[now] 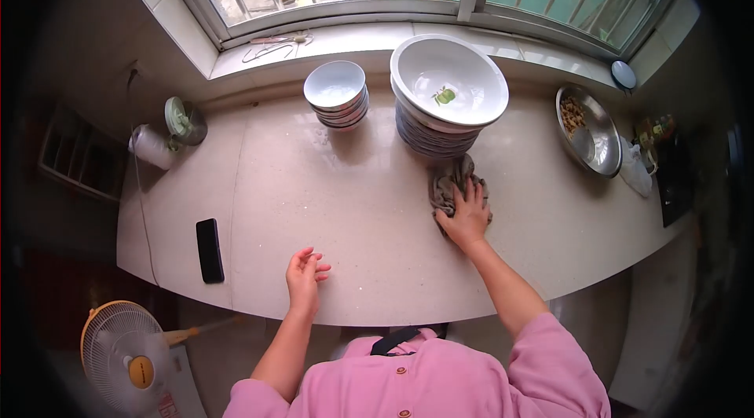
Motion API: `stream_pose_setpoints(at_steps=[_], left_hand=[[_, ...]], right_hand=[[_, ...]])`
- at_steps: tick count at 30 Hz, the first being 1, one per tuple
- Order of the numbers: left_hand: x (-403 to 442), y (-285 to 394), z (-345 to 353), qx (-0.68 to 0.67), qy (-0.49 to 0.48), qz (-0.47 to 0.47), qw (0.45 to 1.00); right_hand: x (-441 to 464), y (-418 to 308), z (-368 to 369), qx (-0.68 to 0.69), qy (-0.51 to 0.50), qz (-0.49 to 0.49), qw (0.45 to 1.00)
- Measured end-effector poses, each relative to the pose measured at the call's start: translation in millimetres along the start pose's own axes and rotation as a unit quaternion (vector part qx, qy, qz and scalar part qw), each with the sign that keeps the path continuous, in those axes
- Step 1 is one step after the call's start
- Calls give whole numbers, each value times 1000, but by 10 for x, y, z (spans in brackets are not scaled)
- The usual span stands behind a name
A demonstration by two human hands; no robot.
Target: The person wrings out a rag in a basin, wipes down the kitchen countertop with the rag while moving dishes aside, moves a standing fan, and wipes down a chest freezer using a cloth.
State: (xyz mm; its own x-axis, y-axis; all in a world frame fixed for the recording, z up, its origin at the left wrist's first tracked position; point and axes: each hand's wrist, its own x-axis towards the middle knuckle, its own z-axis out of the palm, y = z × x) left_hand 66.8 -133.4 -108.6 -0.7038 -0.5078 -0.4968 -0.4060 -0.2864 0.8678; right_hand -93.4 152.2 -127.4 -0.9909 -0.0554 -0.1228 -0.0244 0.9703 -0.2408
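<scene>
My right hand (469, 218) lies spread on a crumpled grey-brown cloth (441, 192), pressing it against the pale countertop (377, 221). The cloth sits just in front of a tall stack of plates (432, 135) topped by large white bowls (479, 96), the upper one with a green print inside. Nearer the counter's front edge, my left hand (305, 273) is raised with its fingers loosely curled and apart, holding nothing. A stack of small bowls (339, 100) stands to the left of the tall stack.
A black phone (210, 251) lies on the left, beyond a cable. Jars (187, 121) stand at the back left. At the right are a steel bowl (601, 143) with brown food and a plastic bag (635, 169). A fan (129, 355) is at the lower left.
</scene>
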Motion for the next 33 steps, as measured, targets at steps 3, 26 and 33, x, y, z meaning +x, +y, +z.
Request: stream_pose_setpoints(at_steps=[3, 26, 33], left_hand=[[186, 156, -382, 0, -8, 23, 1000], [595, 267, -1772, 249, 102, 257, 928], [587, 89, -2203, 393, 203, 286, 850]], right_hand=[[93, -952, 243, 17, -27, -63, 998], [723, -2934, 679, 87, -10, -78, 993], [1249, -3520, 718, 92, -27, -15, 995]])
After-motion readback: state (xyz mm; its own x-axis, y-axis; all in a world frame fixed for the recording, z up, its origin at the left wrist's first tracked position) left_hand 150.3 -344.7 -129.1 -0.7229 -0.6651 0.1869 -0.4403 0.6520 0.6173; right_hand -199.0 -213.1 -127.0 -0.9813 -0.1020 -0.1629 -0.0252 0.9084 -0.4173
